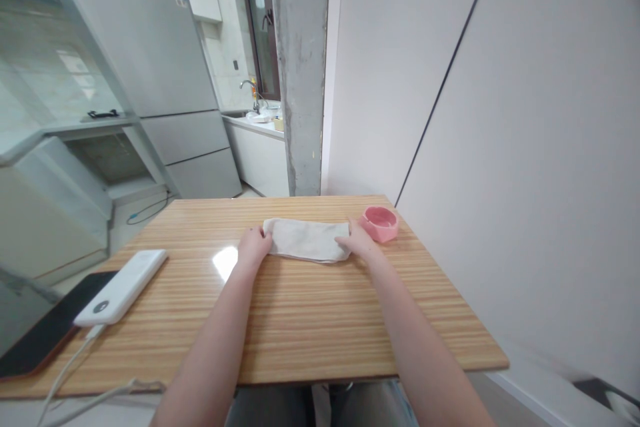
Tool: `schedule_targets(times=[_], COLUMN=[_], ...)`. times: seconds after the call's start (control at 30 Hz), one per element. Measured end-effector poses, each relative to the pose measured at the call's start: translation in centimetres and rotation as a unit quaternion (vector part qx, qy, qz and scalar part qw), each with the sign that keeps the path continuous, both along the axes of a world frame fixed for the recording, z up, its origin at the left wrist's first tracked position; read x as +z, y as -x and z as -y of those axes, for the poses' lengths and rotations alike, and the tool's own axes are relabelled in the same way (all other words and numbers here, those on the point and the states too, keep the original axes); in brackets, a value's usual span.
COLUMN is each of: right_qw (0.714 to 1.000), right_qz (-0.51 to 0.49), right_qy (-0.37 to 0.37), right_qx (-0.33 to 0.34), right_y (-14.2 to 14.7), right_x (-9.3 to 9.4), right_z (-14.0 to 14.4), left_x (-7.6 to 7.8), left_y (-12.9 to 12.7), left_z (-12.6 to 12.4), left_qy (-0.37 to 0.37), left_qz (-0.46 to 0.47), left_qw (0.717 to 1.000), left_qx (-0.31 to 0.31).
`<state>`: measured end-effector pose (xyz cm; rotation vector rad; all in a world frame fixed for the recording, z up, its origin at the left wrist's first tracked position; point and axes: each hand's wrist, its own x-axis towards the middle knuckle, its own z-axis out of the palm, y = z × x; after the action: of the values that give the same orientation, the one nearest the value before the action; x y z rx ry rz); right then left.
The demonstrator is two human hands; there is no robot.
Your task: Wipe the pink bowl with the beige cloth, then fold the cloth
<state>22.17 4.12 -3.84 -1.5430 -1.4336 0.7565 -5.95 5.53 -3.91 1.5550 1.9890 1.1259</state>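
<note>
A folded off-white cloth (309, 239) lies flat on the wooden table (300, 320), towards its far side. My left hand (253, 245) grips the cloth's left end with curled fingers. My right hand (361, 241) holds the cloth's right end. Just right of my right hand sits a small pink dish (380, 222), apart from the cloth.
A white power bank (123, 285) with a cable lies at the table's left, beside a dark phone (47, 330) near the left edge. A white wall runs close along the table's right side. Beyond the table stand a concrete pillar (300, 67) and a fridge (150, 60).
</note>
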Motion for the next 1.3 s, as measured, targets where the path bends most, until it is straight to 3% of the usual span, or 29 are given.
schedule_targets(times=[0.1,0.13,0.27,0.4,0.77,1.2,1.3], right_qw=[0.990,0.987,0.984,0.977,0.947,0.940,0.937], right_qz=[0.082,0.106,0.171,0.198,0.281,0.318,0.339], right_qy=[0.101,0.104,0.015,0.048,0.155,0.125,0.081], right_qx=[0.055,0.056,-0.039,-0.064,0.017,0.011,-0.005], right_y=[0.0,0.0,0.0,-0.3,-0.8,-0.3,-0.1], right_x=[1.1,1.4,1.6,0.6,0.0,0.5,0.5], right_z=[0.7,0.7,0.2,-0.3,-0.4,0.1,0.2], left_x=[0.4,0.6,1.5,1.7,0.9,0.7,0.3], left_y=[-0.4,-0.5,-0.7,-0.6,0.6,0.4,0.1], left_z=[0.2,0.3,0.7,0.9,0.4,0.4,0.2], left_qy=[0.074,0.089,0.048,0.053,0.104,0.125,0.118], left_qz=[-0.114,-0.149,-0.211,-0.226,-0.259,-0.266,-0.244], left_qw=[0.990,0.984,0.976,0.973,0.960,0.956,0.963], left_qx=[-0.021,-0.030,-0.004,0.006,0.022,0.000,-0.003])
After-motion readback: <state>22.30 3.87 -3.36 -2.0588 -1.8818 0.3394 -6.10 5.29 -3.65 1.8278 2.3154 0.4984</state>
